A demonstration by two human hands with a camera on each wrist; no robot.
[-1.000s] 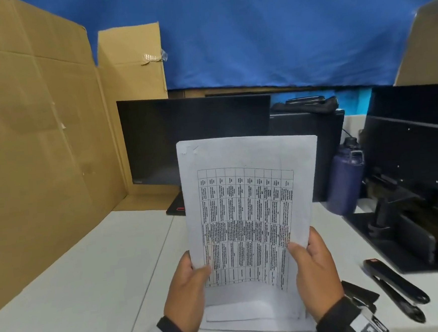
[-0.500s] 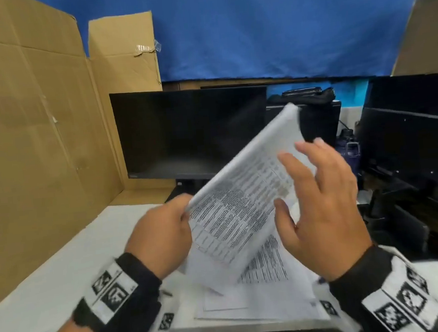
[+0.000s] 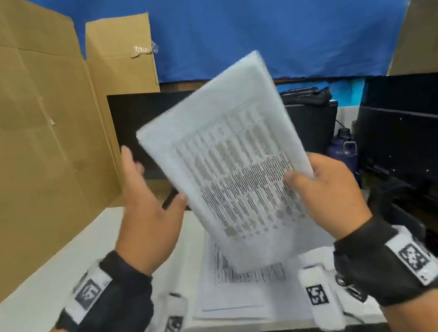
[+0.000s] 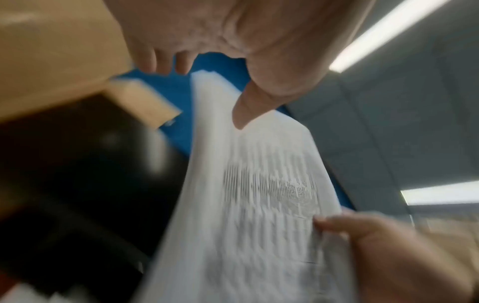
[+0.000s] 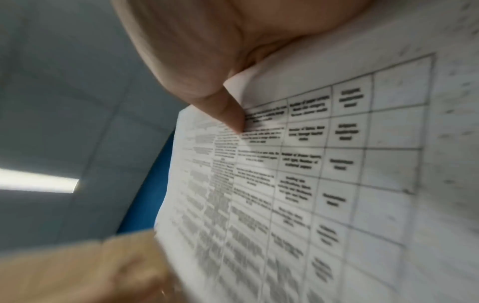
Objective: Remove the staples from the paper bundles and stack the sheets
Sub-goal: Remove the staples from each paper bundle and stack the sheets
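A stapled paper bundle (image 3: pixel 228 170) printed with a table hangs tilted in the air over the desk, blurred by motion. My right hand (image 3: pixel 326 183) pinches its right edge, thumb on the printed face (image 5: pixel 228 110) and fingers behind. My left hand (image 3: pixel 149 187) is open just left of the bundle, fingers straight. Its thumb (image 4: pixel 246 110) is at the paper's left edge; I cannot tell whether it touches. A flat stack of loose printed sheets (image 3: pixel 238 290) lies on the white table (image 3: pixel 63 269) below the bundle. No staple shows in any view.
A black monitor (image 3: pixel 136 125) stands behind the bundle, and a cardboard wall (image 3: pixel 41 153) closes the left side. At the right are a purple bottle (image 3: pixel 342 153) and another dark screen (image 3: pixel 407 138). A blue cloth hangs at the back.
Both hands first held the bundle upright. Half a second ago the left hand held it and the right was open. Now the right hand pinches it and the left has let go.
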